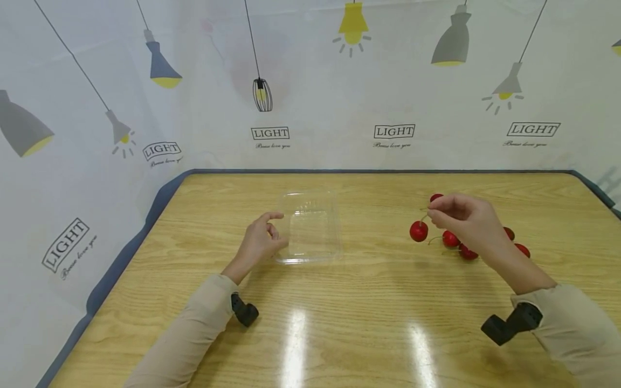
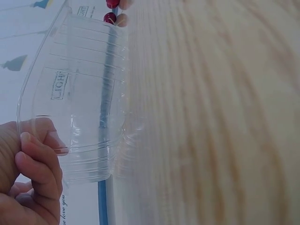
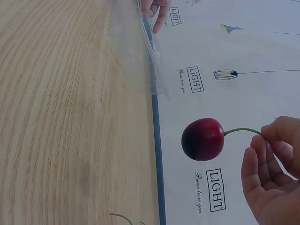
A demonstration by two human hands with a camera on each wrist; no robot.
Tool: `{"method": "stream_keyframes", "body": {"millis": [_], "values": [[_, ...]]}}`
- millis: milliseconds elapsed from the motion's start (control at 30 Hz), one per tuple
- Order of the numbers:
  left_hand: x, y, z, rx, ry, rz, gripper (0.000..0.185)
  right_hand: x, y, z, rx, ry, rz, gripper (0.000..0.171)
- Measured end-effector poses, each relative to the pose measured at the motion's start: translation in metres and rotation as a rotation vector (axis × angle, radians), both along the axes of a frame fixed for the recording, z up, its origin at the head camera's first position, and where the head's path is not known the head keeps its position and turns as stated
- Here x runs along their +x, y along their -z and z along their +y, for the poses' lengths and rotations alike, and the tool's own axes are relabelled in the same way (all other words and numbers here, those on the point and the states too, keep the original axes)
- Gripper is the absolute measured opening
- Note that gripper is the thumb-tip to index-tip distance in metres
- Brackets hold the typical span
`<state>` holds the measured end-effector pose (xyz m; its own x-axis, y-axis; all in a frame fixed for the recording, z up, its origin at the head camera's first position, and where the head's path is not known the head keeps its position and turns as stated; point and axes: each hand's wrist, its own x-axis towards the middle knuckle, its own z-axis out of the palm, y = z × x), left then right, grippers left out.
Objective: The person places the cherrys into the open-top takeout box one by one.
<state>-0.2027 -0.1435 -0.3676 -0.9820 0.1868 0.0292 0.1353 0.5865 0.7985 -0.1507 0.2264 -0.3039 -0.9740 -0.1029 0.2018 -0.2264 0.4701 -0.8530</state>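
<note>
One cherry [image 3: 202, 139] hangs by its stem from my right hand [image 1: 466, 221]; thumb and forefinger pinch the green stem, and the fruit is clear of the bench [image 1: 368, 323]. Under and behind this hand lies the heap [image 1: 466, 245] of other cherries, on the right half of the bench. My left hand [image 1: 259, 242] is well apart from the right one. Its fingers curl on the near left rim of the clear tray [image 1: 310, 226], which stands near the middle of the bench, and the left wrist view shows the fingertips [image 2: 35, 150] touching the thin plastic edge.

I judge the step in hand to be the carrying of a picked cherry toward the tray, while the other hand steadies it. The tray seems to be empty, so I think the work is near its beginning.

The next move calls for a level travel to the left, over the tray wall, then a low release, because a round fruit may roll or bounce out. The tray is light, so my left hand should keep its hold on it.
</note>
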Motion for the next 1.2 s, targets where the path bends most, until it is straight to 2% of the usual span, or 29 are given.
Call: {"method": "stream_keyframes", "body": {"millis": [200, 433, 800, 933, 1200], "values": [[0.000, -0.001, 0.001, -0.004, -0.003, -0.001, 0.054, -0.005, 0.000, -0.006, -0.010, -0.019, 0.010, 0.026], [0.000, -0.002, 0.001, -0.012, 0.002, -0.001, 0.055, -0.010, -0.001, -0.016, 0.053, -0.015, 0.029, 0.028], [-0.001, -0.002, 0.000, -0.024, 0.005, 0.011, 0.054, -0.023, -0.005, -0.036, -0.005, -0.075, 0.028, 0.024], [-0.001, -0.003, 0.001, -0.019, 0.004, 0.003, 0.054, -0.026, -0.003, -0.044, 0.013, -0.101, 0.045, 0.021], [-0.001, -0.002, 0.000, 0.011, 0.006, -0.020, 0.055, -0.028, -0.004, -0.063, 0.008, -0.151, -0.004, 0.023]]}}
